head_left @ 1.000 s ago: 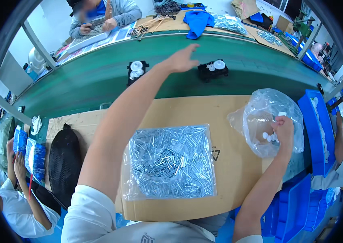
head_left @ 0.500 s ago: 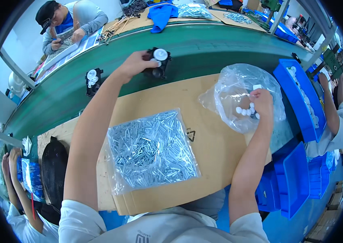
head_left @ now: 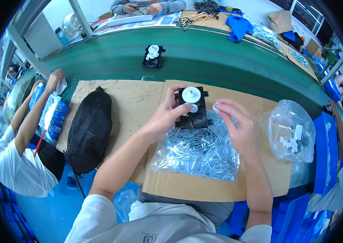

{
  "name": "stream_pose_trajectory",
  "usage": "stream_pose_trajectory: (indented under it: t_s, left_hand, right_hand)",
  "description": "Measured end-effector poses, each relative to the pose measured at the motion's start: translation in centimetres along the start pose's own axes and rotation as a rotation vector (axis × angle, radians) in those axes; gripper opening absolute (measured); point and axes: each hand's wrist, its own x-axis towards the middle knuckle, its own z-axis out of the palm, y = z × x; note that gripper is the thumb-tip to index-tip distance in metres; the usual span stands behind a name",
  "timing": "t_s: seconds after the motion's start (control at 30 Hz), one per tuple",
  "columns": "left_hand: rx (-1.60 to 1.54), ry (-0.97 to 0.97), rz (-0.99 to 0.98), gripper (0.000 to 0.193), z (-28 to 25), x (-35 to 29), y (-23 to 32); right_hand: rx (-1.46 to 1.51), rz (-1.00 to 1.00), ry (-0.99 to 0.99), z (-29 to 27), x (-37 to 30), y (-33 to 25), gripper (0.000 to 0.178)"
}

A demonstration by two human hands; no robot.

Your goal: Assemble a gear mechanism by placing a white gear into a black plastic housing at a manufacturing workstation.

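A black gearbox housing (head_left: 197,120) with a large white gear (head_left: 191,95) on top is gripped along its left side by my left hand (head_left: 170,108). The thumb lies near a smaller white gear (head_left: 193,108) on it. Close to the housing's right side, my right hand (head_left: 238,123) pinches a small white plastic part (head_left: 215,107), mostly covered by the fingertips. Below both hands lies a clear bag of metal pins (head_left: 203,156). To the right, an opened clear plastic bag (head_left: 301,135) contains several small white parts (head_left: 288,143).
Another black housing with white gears (head_left: 152,56) rests on the green conveyor belt (head_left: 110,60). Cardboard (head_left: 260,178) covers my bench. A black mesh bag (head_left: 90,129) lies to the left; blue bins (head_left: 326,154) stand at the right. Other people work at the left, right and across the belt.
My left hand has brought the housing from the belt to above the bag of pins. My right hand has left the plastic bag with a small white part. The view has turned left.
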Motion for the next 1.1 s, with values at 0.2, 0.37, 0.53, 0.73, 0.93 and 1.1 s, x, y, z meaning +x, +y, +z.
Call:
stream_pose_trajectory:
  t_s: [0.2, 0.37, 0.53, 0.73, 0.93, 1.1]
  left_hand:
    - [0.042, -0.134, 0.078, 0.080, 0.2, -0.4, -1.5]
    - [0.248, -0.260, 0.249, 0.081, 0.8, -0.9, -2.3]
    - [0.348, -0.231, 0.350, 0.085, 1.4, -1.2, -2.8]
    - [0.370, -0.106, 0.406, 0.085, 2.2, -1.5, -1.7]
    - [0.433, 0.004, 0.475, 0.083, 1.3, -0.9, -3.0]
    - [0.432, -0.012, 0.446, 0.079, 1.6, -1.1, -2.9]
  right_hand:
    - [0.038, -0.173, 0.111, 1.7, -0.8, -0.2, 0.023]
    - [0.020, -0.162, 0.112, 2.1, -1.4, 0.4, 0.023]
    - [-0.016, -0.175, 0.119, 2.4, -2.0, 0.4, 0.022]
    - [-0.128, -0.352, 0.126, 2.7, -1.9, 0.2, 0.022]
    - [-0.048, -0.391, 0.035, 2.4, -1.5, 0.0, 0.026]
    - [-0.027, -0.428, 0.004, 2.4, -1.7, 0.2, 0.031]
